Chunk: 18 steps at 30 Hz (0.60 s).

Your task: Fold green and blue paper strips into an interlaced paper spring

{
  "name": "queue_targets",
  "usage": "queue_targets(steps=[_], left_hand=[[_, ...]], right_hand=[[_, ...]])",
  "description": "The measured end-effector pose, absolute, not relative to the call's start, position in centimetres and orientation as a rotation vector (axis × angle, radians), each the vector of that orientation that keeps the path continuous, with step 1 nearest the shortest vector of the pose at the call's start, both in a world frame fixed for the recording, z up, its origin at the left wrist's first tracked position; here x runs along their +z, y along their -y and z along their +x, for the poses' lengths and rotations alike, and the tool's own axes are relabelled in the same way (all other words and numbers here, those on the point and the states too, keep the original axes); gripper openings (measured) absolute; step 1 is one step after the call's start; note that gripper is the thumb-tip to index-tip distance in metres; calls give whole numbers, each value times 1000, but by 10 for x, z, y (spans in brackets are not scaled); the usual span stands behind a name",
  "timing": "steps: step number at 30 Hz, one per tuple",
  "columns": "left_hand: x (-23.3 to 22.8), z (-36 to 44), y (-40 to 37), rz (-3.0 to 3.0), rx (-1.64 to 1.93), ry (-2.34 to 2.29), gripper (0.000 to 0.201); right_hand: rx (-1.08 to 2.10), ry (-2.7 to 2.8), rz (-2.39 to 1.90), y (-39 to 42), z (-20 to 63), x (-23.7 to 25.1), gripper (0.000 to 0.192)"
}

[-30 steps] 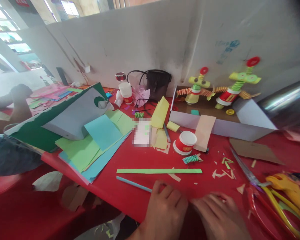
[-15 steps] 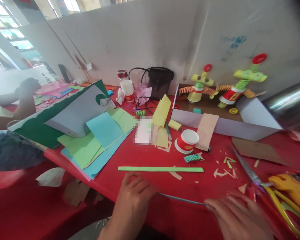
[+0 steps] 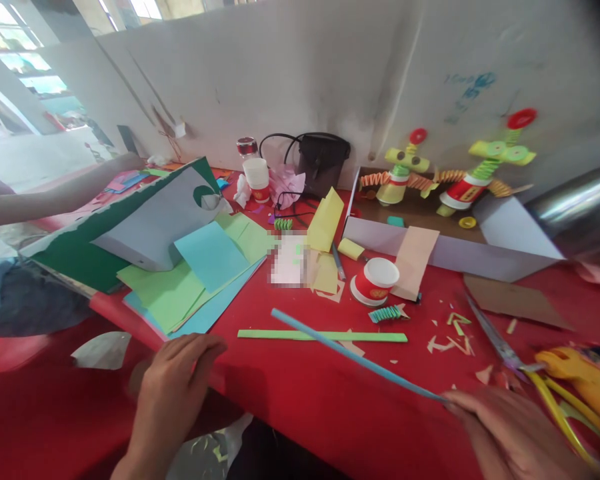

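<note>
While right hand [image 3: 510, 437] now lifts blue strip [image 3: 355, 357], left hand [image 3: 173, 387] released, shifted left

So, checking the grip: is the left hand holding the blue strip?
No, only the right hand holds the blue strip; the left hand rests apart.

1. Two paper strips: one blue strip [image 3: 355, 355], one green strip [image 3: 323, 336].
2. Two cup figures [image 3: 403, 175] [image 3: 473, 180].
3. Two loose paper cups: red cup [image 3: 374, 282], white cup [image 3: 257, 180].
4. One black bag [image 3: 323, 163].
5. One scissors [image 3: 525, 367].
</note>
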<state>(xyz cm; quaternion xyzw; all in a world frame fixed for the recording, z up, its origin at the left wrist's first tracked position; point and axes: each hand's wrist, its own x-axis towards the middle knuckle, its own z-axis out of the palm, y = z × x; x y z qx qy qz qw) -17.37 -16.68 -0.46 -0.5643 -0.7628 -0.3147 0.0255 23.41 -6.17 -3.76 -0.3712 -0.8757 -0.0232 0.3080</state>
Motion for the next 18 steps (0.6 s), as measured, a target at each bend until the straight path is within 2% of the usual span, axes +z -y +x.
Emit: queue_targets(steps=[3, 5, 7, 9, 11, 14, 18], left_hand=[[-5, -132, 157, -1921, -1244, 2470, 15], [-8, -92, 152, -2131, -1476, 2674, 6], [-13, -54, 149, -2038, -1980, 2778, 31], [-19, -29, 149, -1818, -2550, 2732, 12], [-24, -20, 150, -1468, -2911, 2724, 9], [-27, -27, 150, -1031, -3081, 2751, 12], [-22, -44, 147, -750, -3011, 2775, 21]], right_hand=[[-47, 2267, -942, 71, 201, -28, 18], [82, 2269, -914, 78, 175, -22, 20], [186, 2282, -878, 86, 153, -19, 20], [274, 2290, -871, 91, 141, -18, 21], [318, 2288, -885, 93, 139, -18, 22], [330, 2281, -896, 90, 147, -19, 25], [390, 2284, -965, 85, 166, -20, 26]])
